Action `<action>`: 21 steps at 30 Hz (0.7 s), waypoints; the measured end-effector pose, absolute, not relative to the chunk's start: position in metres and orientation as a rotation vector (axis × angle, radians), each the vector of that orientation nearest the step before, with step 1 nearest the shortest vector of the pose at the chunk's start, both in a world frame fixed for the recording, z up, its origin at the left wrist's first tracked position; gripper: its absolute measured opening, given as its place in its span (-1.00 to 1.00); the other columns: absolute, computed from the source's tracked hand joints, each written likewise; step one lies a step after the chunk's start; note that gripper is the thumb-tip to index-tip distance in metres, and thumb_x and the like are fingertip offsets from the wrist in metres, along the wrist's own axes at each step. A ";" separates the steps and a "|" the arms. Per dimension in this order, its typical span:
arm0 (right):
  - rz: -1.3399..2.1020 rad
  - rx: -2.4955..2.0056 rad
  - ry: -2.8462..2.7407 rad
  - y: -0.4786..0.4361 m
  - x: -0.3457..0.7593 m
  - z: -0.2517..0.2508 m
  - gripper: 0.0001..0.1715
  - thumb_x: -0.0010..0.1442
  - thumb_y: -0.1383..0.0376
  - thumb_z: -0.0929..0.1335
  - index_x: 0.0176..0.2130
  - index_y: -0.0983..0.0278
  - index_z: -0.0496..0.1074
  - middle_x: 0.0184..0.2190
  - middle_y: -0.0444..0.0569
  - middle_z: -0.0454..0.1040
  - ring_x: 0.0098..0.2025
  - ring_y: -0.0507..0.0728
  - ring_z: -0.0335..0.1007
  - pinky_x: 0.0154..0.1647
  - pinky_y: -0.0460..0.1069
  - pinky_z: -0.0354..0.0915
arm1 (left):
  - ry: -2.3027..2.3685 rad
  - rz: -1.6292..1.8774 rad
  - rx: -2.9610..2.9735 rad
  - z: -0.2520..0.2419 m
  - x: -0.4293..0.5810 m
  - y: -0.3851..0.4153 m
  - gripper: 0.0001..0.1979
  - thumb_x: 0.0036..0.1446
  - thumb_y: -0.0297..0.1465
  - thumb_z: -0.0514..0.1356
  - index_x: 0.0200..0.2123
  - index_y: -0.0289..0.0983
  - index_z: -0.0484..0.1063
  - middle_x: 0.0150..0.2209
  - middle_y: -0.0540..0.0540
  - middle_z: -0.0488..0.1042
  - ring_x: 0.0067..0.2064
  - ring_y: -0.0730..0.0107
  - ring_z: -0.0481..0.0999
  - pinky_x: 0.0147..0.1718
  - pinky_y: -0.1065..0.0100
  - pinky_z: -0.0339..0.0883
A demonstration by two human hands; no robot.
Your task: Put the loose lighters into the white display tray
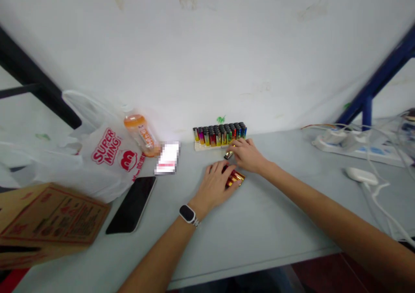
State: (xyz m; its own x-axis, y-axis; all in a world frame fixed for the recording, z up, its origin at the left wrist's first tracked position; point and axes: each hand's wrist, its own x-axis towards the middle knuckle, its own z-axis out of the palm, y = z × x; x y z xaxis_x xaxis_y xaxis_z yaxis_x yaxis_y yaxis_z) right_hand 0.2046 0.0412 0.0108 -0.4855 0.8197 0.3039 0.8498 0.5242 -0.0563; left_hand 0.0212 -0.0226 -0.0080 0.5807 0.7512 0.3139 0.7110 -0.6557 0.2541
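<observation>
My left hand, with a watch on its wrist, curls over several red and gold lighters lying on the table, thumb on the near side and fingers on the far side. My right hand is closed, holding a lighter whose dark, shiny end sticks out at the left of the fingers; the rest of it is hidden. Just behind the right hand, a pale rack stands by the wall with rows of upright, many-coloured lighters with black tops.
To the left are a phone, a blurred-out bright rectangle, an orange drink bottle, a white plastic bag and a cardboard box. A power strip with cables and a white adapter lie at the right.
</observation>
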 end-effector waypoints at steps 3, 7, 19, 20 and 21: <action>-0.106 -1.373 -2.592 0.043 0.212 0.012 -0.58 0.18 0.50 0.26 -0.06 0.19 0.52 -0.02 0.04 0.51 0.04 0.23 0.30 0.00 0.11 0.01 | 1.218 0.555 2.757 -0.009 0.024 -0.019 -0.59 0.35 -0.10 -0.03 0.11 -0.13 0.38 0.10 -0.16 0.37 0.14 0.12 0.32 0.12 0.06 0.20; -0.058 -1.352 -2.678 0.055 0.206 0.018 -0.64 0.16 0.48 0.28 -0.11 0.23 0.54 -0.06 0.05 0.54 0.03 0.22 0.38 0.00 0.08 0.06 | 1.349 0.551 2.741 -0.013 0.013 -0.007 -0.61 0.39 -0.16 -0.08 0.11 -0.11 0.40 0.07 -0.15 0.38 0.14 0.14 0.32 0.10 0.06 0.21; 0.907 -0.918 -1.843 0.047 0.174 0.008 -0.75 0.18 0.18 0.39 -0.24 0.32 0.53 -0.45 -0.08 0.52 -0.42 0.06 0.41 -0.34 -0.04 0.30 | 1.263 1.209 1.942 0.003 0.000 0.022 -0.59 0.32 -0.14 0.02 0.07 -0.25 0.40 0.07 -0.21 0.46 0.09 0.22 0.42 0.08 0.20 0.31; 1.003 -0.851 -1.756 0.044 0.169 0.006 -0.73 0.17 0.14 0.41 -0.27 0.31 0.53 -0.46 -0.10 0.50 -0.43 0.05 0.39 -0.33 -0.04 0.30 | 1.185 1.196 1.863 0.008 0.002 0.023 -0.55 0.34 -0.10 -0.04 0.03 -0.25 0.43 0.03 -0.19 0.49 0.06 0.25 0.45 0.06 0.23 0.32; 1.066 -0.804 -1.693 0.040 0.165 0.005 -0.71 0.15 0.11 0.42 -0.28 0.30 0.54 -0.47 -0.11 0.49 -0.43 0.05 0.37 -0.32 -0.03 0.30 | 1.109 1.187 1.799 0.012 0.005 0.025 -0.49 0.34 -0.05 -0.10 -0.03 -0.27 0.46 -0.05 -0.18 0.53 0.01 0.26 0.48 0.03 0.25 0.34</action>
State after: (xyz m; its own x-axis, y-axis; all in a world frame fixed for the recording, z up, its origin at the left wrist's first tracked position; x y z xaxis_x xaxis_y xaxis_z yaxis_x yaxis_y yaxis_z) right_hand 0.1653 0.0396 0.0050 -0.3368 0.8667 0.3681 0.0427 0.4046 -0.9135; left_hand 0.0050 0.0248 0.0115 0.2125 0.9175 0.3363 0.2729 -0.3862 0.8811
